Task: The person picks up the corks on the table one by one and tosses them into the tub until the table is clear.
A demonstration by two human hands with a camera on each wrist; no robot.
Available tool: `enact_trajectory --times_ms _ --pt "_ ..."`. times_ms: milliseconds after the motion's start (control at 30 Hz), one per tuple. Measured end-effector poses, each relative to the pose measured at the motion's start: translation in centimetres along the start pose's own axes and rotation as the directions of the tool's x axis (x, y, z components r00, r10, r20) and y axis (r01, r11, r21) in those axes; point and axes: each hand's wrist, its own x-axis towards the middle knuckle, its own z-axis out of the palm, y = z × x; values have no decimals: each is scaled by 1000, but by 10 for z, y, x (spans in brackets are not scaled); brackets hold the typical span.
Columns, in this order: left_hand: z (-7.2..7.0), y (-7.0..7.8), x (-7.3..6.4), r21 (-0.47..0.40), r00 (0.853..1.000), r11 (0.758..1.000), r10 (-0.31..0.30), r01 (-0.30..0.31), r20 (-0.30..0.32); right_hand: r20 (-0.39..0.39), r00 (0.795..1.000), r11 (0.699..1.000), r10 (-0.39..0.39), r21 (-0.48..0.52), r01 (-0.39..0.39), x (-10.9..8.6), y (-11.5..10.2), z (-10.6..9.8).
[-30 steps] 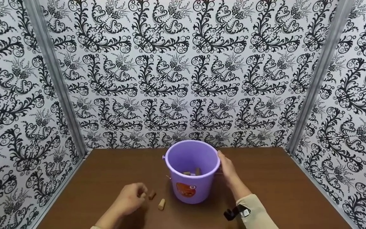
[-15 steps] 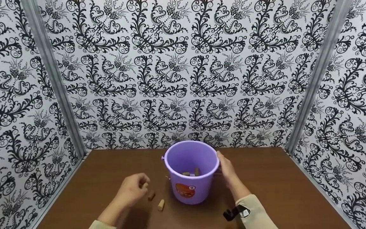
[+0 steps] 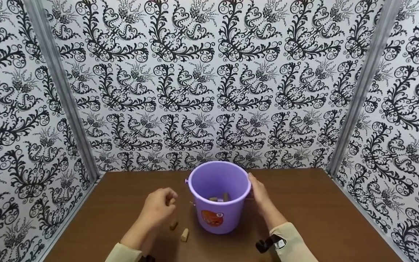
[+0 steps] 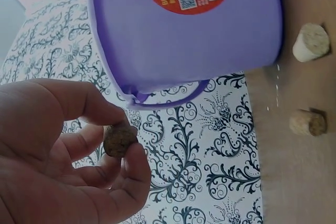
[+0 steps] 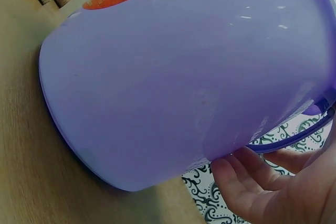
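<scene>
A purple bucket [image 3: 218, 216] stands upright on the brown table, with an orange label on its front and several corks [image 3: 225, 197] inside. My left hand [image 3: 158, 206] is raised to the left of the bucket, pinching a cork [image 4: 119, 140] between thumb and fingers. The right hand [image 3: 260, 191] rests against the bucket's right side near the rim; in the right wrist view its relaxed fingers [image 5: 228, 179] touch the outer wall beside the handle [image 5: 299, 139]. Two loose corks lie left of the bucket, a pale cork [image 3: 184, 235] and a darker cork [image 3: 174, 225].
The brown table [image 3: 315, 214] reaches back to a patterned wall [image 3: 209, 91]. More patterned panels with grey corner posts [image 3: 66, 91] enclose both sides. A black strap [image 3: 267, 243] is on the right wrist.
My left hand has risen and moved forward and to the right, toward the bucket, with the cork pinched in it. The right hand, the bucket and the two loose corks stay in place.
</scene>
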Motion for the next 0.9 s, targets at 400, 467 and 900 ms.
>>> enact_trajectory --times_ms 400,467,900 --pt "0 25 24 -64 1000 998 16 -14 25 -5 1000 1000 -8 -14 8 2 2 -5" --pt "-1 30 27 -58 999 998 37 -36 19 1 1000 1000 -8 -9 8 1 0 -4" --pt "2 43 37 -37 994 993 110 -111 -4 -10 1000 999 1 -36 -1 -6 -7 0"
